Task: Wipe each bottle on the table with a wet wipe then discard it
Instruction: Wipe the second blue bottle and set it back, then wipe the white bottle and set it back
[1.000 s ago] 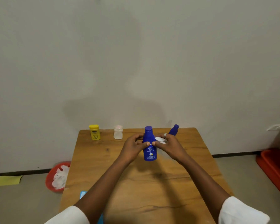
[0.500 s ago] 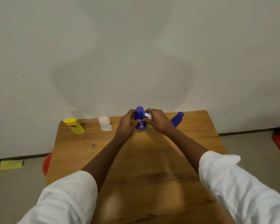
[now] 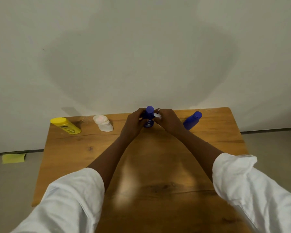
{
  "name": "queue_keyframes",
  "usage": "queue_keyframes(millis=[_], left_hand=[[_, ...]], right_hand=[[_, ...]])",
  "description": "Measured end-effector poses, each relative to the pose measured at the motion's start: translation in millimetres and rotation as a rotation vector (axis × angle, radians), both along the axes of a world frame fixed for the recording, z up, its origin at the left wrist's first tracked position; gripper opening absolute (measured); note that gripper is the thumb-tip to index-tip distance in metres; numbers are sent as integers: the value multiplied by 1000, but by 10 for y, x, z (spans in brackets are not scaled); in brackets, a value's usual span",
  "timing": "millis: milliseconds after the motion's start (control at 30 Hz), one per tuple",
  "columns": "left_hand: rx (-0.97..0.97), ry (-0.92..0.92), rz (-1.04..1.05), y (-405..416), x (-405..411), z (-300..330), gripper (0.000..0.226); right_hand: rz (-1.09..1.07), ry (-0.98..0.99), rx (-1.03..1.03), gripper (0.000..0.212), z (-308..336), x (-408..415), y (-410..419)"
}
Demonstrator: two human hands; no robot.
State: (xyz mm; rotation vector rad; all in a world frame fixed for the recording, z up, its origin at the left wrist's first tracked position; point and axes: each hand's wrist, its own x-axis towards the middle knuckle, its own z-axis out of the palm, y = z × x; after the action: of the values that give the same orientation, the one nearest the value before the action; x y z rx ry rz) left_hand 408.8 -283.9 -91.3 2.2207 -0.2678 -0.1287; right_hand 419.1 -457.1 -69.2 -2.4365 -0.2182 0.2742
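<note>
Both arms reach out over the wooden table [image 3: 141, 165] toward its far edge, white sleeves [image 3: 71, 199] pushed back to the elbows. The left hand [image 3: 134, 122] is curled round the near side of the blue bottle [image 3: 149, 117], which stands upright near the back of the table, close to the wall. The right hand [image 3: 168, 120] holds a crumpled white wipe [image 3: 158, 115] pinched in its fingers and pressed against the bottle's right shoulder, just under the cap; a ring shows on one finger. Only the cap and a strip of the label show between the two hands, so the rest of the bottle is hidden. Just right of the right wrist stands a second blue bottle [image 3: 192, 120], apart from the hand. To the left, well apart from the hands, stand a small white bottle [image 3: 103, 123] and, further left near the corner, a yellow bottle [image 3: 65, 126]. All of them look tilted through the wide lens. On the floor left of the table, against the wall, lies a yellow cloth or paper [image 3: 13, 158]; I cannot tell which.
</note>
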Motion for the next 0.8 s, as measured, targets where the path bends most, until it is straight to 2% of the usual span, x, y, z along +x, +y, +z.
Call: queue_keyframes(millis=[167,433,500,600,667,800], left_hand=[[-2,12,-2,-26,28,-84,39],[-8,55,74,-66,-16,-238,44],[-14,100,108,-49,-18,-253,48],[0,158,167,4,-48,-191,57],[-23,162,229,85,-163,-120,51],[-85,137,388,577,-762,-10,14]], right_hand=[[-22,14,15,24,-126,2,-18],[-34,10,54,12,-242,-39,-31],[-56,21,73,17,-238,-47,-41],[-112,29,91,40,-178,-36,-51],[-185,36,112,48,-112,-63,-74],[-403,96,247,47,-14,-314,-166]])
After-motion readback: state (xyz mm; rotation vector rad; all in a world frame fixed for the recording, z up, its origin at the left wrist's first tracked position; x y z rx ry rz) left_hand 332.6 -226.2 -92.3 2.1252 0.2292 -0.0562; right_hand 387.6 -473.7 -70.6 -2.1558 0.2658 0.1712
